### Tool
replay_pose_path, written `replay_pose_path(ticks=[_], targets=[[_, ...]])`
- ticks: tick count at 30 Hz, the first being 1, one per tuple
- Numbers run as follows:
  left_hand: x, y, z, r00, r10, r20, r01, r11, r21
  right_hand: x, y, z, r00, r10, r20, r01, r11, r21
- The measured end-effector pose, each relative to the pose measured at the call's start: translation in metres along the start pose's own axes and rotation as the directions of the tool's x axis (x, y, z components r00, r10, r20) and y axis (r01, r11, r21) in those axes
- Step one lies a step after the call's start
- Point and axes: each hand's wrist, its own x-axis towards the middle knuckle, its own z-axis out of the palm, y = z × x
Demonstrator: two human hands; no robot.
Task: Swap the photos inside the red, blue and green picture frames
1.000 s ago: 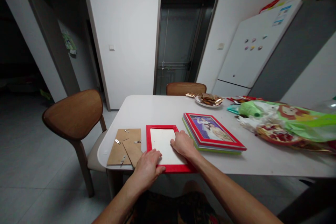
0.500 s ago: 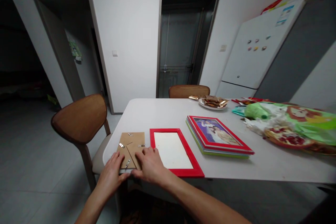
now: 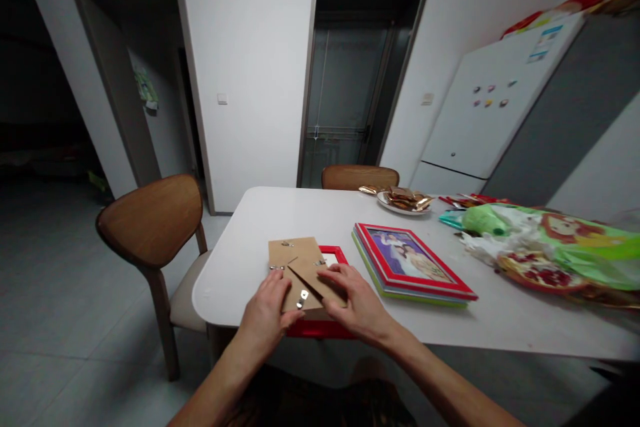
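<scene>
Both my hands grip a brown picture frame backing board (image 3: 305,255) with metal clips and a diagonal slit. My left hand (image 3: 266,303) is closed on its left near corner, thumb at the front edge. On the opposite near corner, my right hand (image 3: 357,300) is closed with its fingers on top. The board is held over a red picture frame (image 3: 320,329), hiding most of it; only the frame's near edge and far right corner show. Right of it lies a stack of picture frames (image 3: 415,257), a red one with a photo on top.
A plate of gold-wrapped packets (image 3: 404,200) stands at the far side of the white table (image 3: 225,267). Green plastic bags (image 3: 575,233) and a dish with red bits (image 3: 537,270) lie on the right. Wooden chairs (image 3: 155,223) (image 3: 360,177) stand at the left and far sides.
My hands have lifted the backing board off the table's left corner and carried it right, over the red frame, which was fully visible beside it before.
</scene>
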Motion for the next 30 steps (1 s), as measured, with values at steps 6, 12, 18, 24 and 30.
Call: replay_pose_path(ticks=[6,12,18,24,30], targets=[[0.012,0.025,0.034,0.990,0.048,0.130,-0.044,0.999,-0.031,-0.027,0.037,-0.013,0.990,0.130,0.057,-0.125,0.988,-0.087],[0.012,0.023,0.032,0.974,0.009,0.228,-0.016,0.999,0.029,-0.027,0.049,0.004,0.990,0.135,0.047,-0.127,0.982,-0.142],[0.014,0.019,0.028,0.973,0.015,0.232,-0.026,0.999,0.042,-0.024,0.050,0.012,0.991,0.128,0.041,-0.119,0.976,-0.182],[0.017,0.017,0.026,0.977,-0.003,0.212,-0.010,0.998,0.058,-0.016,0.044,0.014,0.979,0.200,0.048,-0.187,0.963,-0.195],[0.003,0.014,0.031,0.978,0.033,0.207,-0.039,0.999,0.026,-0.021,0.047,0.016,0.994,0.103,0.042,-0.092,0.975,-0.204]])
